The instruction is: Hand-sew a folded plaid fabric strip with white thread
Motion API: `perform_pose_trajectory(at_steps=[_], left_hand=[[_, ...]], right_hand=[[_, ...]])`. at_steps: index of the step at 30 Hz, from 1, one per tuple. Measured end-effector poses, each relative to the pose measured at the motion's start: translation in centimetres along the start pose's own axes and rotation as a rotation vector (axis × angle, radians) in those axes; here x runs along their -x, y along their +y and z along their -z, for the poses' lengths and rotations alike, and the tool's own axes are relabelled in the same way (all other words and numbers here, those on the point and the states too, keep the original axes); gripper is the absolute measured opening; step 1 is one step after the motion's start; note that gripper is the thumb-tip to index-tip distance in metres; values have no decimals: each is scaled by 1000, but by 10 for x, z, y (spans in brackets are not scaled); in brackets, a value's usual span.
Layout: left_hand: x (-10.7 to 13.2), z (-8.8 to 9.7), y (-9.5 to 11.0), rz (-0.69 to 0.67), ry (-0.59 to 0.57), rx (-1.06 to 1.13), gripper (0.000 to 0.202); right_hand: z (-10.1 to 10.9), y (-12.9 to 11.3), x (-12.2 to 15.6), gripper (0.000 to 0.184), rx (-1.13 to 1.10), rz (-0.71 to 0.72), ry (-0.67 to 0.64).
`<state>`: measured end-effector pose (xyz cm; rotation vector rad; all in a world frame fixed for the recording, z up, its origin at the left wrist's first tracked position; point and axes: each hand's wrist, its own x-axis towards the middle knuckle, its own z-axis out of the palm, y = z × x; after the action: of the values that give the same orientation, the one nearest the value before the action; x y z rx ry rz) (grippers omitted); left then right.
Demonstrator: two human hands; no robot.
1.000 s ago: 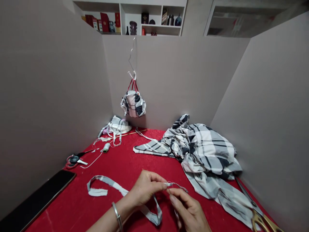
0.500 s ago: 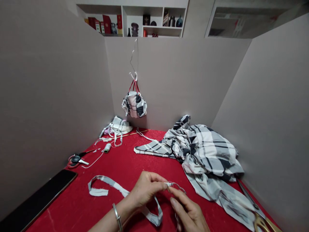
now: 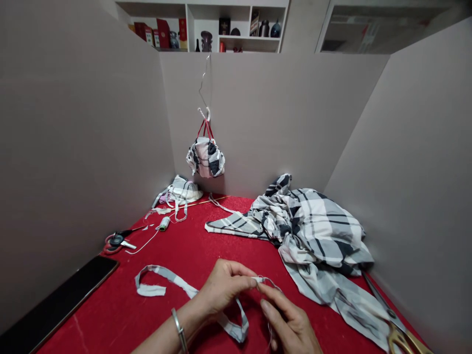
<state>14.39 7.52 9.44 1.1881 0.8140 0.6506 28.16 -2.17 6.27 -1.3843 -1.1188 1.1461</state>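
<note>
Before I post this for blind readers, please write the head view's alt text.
A left hand pinches a narrow cloth strip over a red tabletop, the right hand close beside. Crumpled plaid fabric and gold-handled scissors lie to the right; red-handled scissors and a thread spool to the left.

A phone lies on the table at lower left, scissors behind it, a spool farther back to their right. A bag hangs at upper centre, below the shelf. Cloth lies right of centre, with shears at lower right. A strip lies bottom centre, partly behind the left hand.
</note>
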Motion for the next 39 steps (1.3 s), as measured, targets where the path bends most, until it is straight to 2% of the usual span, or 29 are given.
perform_pose_trajectory(at_steps=[6,13,18,21,23,25,27,29,33,37,39], left_hand=[[2,0,3,-9,-3,-84,32],[4,-3,5,-50,27,-215,29],[7,-4,3,-154,75,-403,25],[8,-5,1,-212,73,-472,23],[9,-5,2,-195,56,-445,24],[10,-6,3,-177,42,-424,25],[10,-6,4,-182,16,-452,24],[10,-6,5,-210,-9,-518,24],[9,-5,2,-259,9,-603,22],[8,-5,-2,-255,141,-604,22],[9,-8,-2,-288,150,-601,21]], right_hand=[[-1,-1,0,56,2,24,4],[-1,-6,2,52,-3,38,-19],[-1,-5,3,48,14,57,-12],[-2,0,1,41,64,156,85],[-3,5,0,35,134,265,176],[-3,8,-1,39,199,348,235],[-1,10,-2,52,240,389,237],[2,9,-2,57,274,410,168],[6,2,-1,35,321,411,53],[1,0,0,24,222,408,98],[-2,3,-1,24,185,410,136]])
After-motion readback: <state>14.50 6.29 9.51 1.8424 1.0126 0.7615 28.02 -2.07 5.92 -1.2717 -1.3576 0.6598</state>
